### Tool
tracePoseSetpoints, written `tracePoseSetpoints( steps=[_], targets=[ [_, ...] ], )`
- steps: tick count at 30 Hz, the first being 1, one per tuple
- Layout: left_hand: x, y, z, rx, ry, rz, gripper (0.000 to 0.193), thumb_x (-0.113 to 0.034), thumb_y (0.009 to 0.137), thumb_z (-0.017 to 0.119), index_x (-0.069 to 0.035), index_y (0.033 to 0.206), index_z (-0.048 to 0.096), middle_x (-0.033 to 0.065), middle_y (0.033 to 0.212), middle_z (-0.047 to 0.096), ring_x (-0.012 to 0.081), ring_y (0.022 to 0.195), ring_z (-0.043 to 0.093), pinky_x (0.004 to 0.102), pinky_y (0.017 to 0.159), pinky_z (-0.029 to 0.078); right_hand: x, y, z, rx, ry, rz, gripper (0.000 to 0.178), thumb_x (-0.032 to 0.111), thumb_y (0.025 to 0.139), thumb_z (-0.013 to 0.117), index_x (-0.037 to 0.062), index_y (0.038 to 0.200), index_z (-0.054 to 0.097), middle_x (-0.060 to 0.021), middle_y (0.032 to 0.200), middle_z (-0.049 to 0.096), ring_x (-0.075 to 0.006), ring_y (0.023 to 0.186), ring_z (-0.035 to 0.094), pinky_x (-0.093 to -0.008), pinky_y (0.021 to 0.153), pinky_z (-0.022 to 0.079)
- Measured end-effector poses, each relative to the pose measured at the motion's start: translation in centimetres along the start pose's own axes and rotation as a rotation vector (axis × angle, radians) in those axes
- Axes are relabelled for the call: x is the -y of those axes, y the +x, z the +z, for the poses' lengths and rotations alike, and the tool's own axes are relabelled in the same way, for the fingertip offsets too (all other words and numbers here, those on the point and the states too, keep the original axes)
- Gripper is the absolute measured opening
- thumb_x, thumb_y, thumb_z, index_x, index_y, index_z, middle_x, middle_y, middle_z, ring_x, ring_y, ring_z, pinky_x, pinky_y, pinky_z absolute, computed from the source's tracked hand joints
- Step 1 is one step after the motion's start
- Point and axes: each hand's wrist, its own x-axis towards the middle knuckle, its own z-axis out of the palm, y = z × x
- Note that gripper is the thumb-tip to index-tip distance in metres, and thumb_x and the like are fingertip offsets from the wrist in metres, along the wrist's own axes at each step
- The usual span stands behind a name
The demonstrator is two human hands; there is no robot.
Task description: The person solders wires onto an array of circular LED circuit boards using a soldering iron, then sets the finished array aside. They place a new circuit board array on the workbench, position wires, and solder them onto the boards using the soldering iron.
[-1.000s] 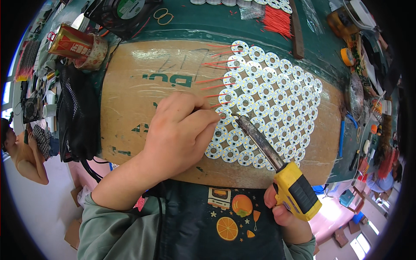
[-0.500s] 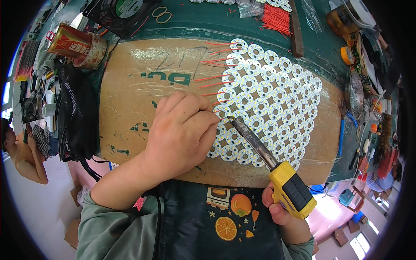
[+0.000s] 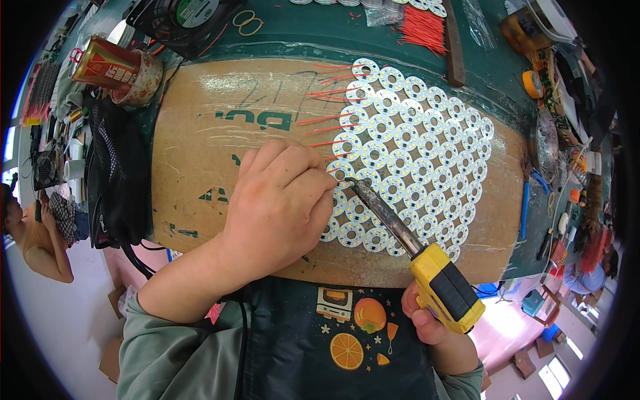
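Round white LED boards (image 3: pixel 401 163) lie edge to edge in slanting rows on a cardboard sheet (image 3: pixel 193 133). Thin red wires (image 3: pixel 323 121) stick out leftward from the boards along the left edge. Over that edge, my left hand (image 3: pixel 280 203) is closed in a pinch on a red wire, most of which its fingers hide. My right hand (image 3: pixel 423 317) grips a soldering iron (image 3: pixel 447 287) by its yellow and black handle. The iron's dark tip is at a board on the left edge, just right of my left fingertips.
Behind the cardboard are a pile of red wires (image 3: pixel 425 30), a dark bar (image 3: pixel 455 50) and a black fan (image 3: pixel 183 20). At left stand a can in a cup (image 3: pixel 143 83) and a black mesh bag (image 3: pixel 120 173). A blue tool (image 3: pixel 525 210) lies right. Another person (image 3: pixel 47 233) sits far left.
The soldering iron has shifted slightly left, its tip now closer to my left fingers. The boards sit a touch further left in the picture; my left hand has barely moved.
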Motion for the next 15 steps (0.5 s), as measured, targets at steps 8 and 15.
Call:
tracePoseSetpoints(
  steps=[8,15],
  targets=[
    [-0.3,0.4,0.2,-0.004,0.003,0.008,0.014,0.004,0.068,0.072,-0.003,0.079,0.067,0.0065,0.086,0.063,0.0262,0.080,0.059,0.0363,0.072,0.046,0.2,0.0,-0.1,-0.157,0.406,-0.050,0.021,0.022,0.082,0.076,0.0058,0.088,0.064,-0.0037,0.070,0.059,-0.0200,0.062,0.059,-0.0341,0.056,0.047],
    [-0.5,0.3,0.2,0.003,0.013,0.015,0.016,0.004,0.069,0.074,-0.004,0.081,0.066,0.0068,0.087,0.064,0.0272,0.081,0.060,0.0367,0.072,0.046,1.0,3.0,-1.0,-0.335,0.492,-0.050,0.081,0.047,0.081,0.080,-0.0012,0.137,0.046,0.0018,0.068,0.052,-0.0124,0.059,0.055,-0.0400,0.079,0.049]
  ],
)
